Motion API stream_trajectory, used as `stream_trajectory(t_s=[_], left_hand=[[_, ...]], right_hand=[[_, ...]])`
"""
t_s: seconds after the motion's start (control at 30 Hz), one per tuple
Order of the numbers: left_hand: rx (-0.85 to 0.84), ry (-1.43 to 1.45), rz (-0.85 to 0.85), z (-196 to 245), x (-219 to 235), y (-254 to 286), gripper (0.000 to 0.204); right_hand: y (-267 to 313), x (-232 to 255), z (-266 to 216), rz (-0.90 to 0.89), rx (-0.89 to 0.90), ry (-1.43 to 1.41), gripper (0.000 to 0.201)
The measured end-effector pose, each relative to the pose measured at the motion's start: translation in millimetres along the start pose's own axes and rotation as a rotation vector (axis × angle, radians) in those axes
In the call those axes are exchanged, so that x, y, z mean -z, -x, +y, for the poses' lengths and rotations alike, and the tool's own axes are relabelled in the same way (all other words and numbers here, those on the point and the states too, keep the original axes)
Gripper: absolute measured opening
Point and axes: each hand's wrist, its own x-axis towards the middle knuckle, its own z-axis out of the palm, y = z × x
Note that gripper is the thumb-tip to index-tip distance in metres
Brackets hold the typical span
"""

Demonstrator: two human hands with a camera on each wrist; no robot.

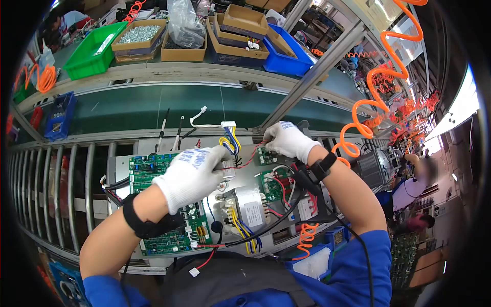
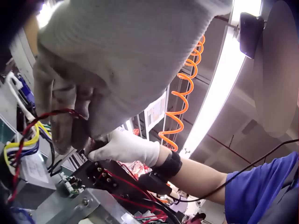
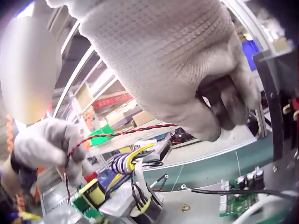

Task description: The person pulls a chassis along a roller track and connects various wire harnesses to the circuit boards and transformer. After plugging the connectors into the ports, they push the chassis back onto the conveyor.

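Note:
Both hands wear white knit gloves. A twisted red-and-black wire (image 3: 126, 132) stretches between them above a metal plate (image 1: 212, 197) fitted with electronics. My left hand (image 1: 192, 174) pinches the wire near the middle of the plate, beside a bundle of yellow and blue wires (image 1: 232, 139) with a white connector. My right hand (image 1: 290, 141) grips the wire's other part, over a small green circuit board (image 1: 267, 156) at the far edge. In the right wrist view, the wire runs into my curled right fingers (image 3: 205, 126); its end is hidden there.
A large green circuit board (image 1: 148, 171) lies under my left arm. A labelled silver box (image 1: 250, 209) sits mid-plate. Metal rollers (image 1: 56, 199) run left of it. Beyond are a green conveyor (image 1: 194, 102) and a shelf with cardboard trays (image 1: 138, 38). An orange coiled hose (image 1: 376, 92) hangs right.

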Motion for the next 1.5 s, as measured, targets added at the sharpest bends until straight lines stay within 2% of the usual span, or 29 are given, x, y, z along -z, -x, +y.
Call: stream_trajectory(t_s=[0.03,0.1,0.13,0.23,0.27,0.3,0.4,0.5,0.57,0.83,0.9,1.03,1.1,1.2,1.3,1.33,1.43,1.5], left_hand=[[-0.014,-0.031,0.044,-5,1,6,0.035],[-0.027,0.059,0.145,-16,8,21,0.04],[-0.005,0.088,0.165,-22,15,31,0.039],[0.069,0.1,0.243,-36,34,65,0.036],[0.148,0.151,0.283,-43,36,77,0.035],[0.159,0.173,0.307,-52,38,89,0.035],[0.334,0.386,0.409,-74,36,124,0.032],[0.386,0.424,0.466,-92,29,152,0.029],[0.464,0.601,0.519,-98,22,167,0.028],[0.527,0.601,0.624,-113,-13,194,0.026],[0.526,0.615,0.64,-118,-21,195,0.025],[0.568,0.615,0.685,-117,-31,193,0.022],[0.563,0.626,0.72,-120,-38,191,0.019],[0.583,0.617,0.746,-118,-41,191,0.02],[0.569,0.625,0.767,-119,-44,191,0.02],[0.581,0.628,0.77,-119,-44,191,0.02],[0.566,0.626,0.772,-120,-49,193,0.021],[0.536,0.618,0.781,-119,-49,198,0.021]], right_hand=[[-3,-5,3,-0.003,-0.003,0.006,0.022],[-9,-19,14,-0.008,-0.035,-0.172,0.021],[-8,-22,11,-0.025,-0.167,-0.381,0.021],[-8,-31,21,0.027,-0.185,-0.546,0.02],[-10,-35,25,0.016,-0.188,-0.563,0.022],[-10,-37,24,0.01,-0.2,-0.563,0.022],[-11,-42,22,0.074,-0.122,-0.268,0.023],[-8,-44,17,0.137,-0.1,-0.209,0.021],[-7,-47,18,0.132,-0.112,-0.225,0.019],[-5,-51,23,0.158,-0.093,-0.253,0.017],[-5,-49,23,0.145,-0.128,-0.364,0.017],[-9,-52,26,0.117,-0.075,-0.266,0.017],[-10,-53,30,0.184,-0.009,-0.224,0.017],[-11,-43,19,0.13,-0.071,-0.149,0.019],[-12,-47,19,0.158,-0.093,-0.184,0.02],[-11,-45,16,0.106,-0.151,-0.2,0.02],[-9,-45,11,0.108,-0.174,-0.193,0.019],[-6,-47,14,0.14,-0.106,-0.111,0.019]])
